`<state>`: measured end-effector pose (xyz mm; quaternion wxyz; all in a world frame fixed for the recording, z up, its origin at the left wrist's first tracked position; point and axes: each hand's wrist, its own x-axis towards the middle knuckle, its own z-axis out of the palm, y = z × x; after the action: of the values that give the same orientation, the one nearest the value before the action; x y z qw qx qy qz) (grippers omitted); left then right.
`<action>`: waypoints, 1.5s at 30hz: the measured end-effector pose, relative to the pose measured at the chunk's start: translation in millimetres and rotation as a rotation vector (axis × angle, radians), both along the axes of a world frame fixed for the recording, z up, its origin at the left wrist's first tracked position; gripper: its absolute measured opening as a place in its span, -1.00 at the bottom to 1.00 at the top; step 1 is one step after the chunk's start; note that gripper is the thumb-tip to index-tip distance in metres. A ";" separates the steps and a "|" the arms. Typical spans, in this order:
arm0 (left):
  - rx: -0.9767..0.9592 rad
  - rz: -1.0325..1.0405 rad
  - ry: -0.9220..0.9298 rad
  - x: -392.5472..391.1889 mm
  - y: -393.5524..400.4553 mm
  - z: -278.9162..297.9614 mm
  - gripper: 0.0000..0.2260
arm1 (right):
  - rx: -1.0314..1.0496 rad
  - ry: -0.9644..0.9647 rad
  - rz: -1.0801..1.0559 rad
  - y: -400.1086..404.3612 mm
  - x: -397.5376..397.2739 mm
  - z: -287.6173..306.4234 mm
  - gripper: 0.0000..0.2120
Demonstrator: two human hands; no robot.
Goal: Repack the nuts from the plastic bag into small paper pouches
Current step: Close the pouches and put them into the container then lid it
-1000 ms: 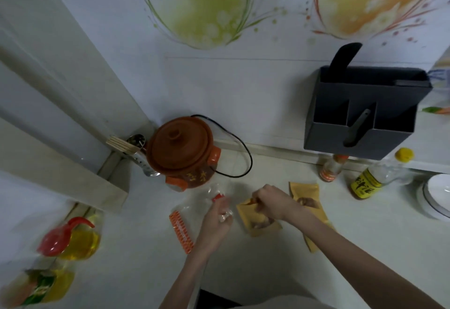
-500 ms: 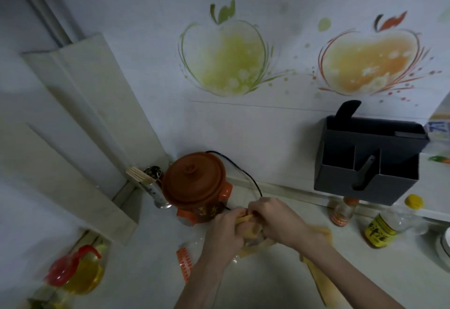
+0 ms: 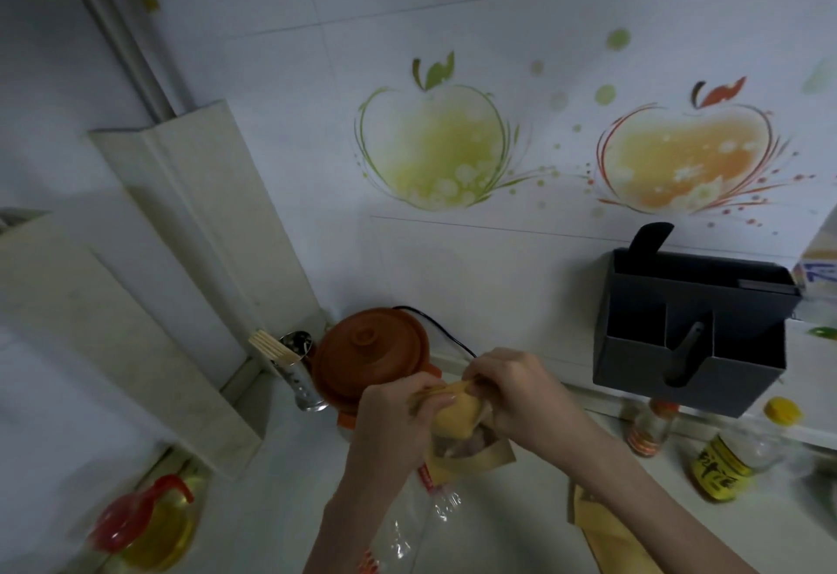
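Observation:
A small yellow-brown paper pouch is held up above the counter, and nuts show through its clear window. My left hand grips its left side and my right hand pinches its top from the right. The clear plastic bag with a red-orange strip hangs below my left hand and looks held along with the pouch. More flat paper pouches lie on the counter under my right forearm.
A brown clay pot with a black cord stands just behind my hands, with a metal chopstick holder to its left. A dark wall caddy, two bottles and an oil jug ring the counter.
Both hands came together on one pouch and lifted it off the counter, with the plastic bag rising too. The camera tilted up toward the wall.

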<state>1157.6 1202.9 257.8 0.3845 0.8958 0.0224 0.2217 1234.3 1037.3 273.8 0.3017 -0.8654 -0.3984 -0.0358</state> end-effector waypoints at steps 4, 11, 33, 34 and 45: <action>-0.020 0.012 -0.055 -3.3 2.5 18.5 -0.97 | 0.098 -0.004 -0.051 -3.2 -0.9 10.6 -0.92; -0.062 0.040 -0.090 -14.4 11.1 31.3 -0.88 | 0.280 0.101 -0.129 -4.9 -3.0 23.4 -0.89; -0.293 0.205 -0.024 -28.7 15.8 30.4 -0.78 | 0.452 0.245 -0.239 13.1 -10.2 14.9 -0.87; -0.287 0.215 -0.034 -29.1 15.5 31.1 -0.78 | 0.452 0.237 -0.238 14.0 -10.5 15.2 -0.87; -0.111 0.269 -0.094 -33.9 12.4 33.5 -0.68 | 0.404 0.337 -0.144 12.0 -16.2 19.5 -0.91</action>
<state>1123.7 1215.3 291.3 0.4009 0.8507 0.1365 0.3115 1218.1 1049.3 293.2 0.5270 -0.8075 -0.2647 0.0083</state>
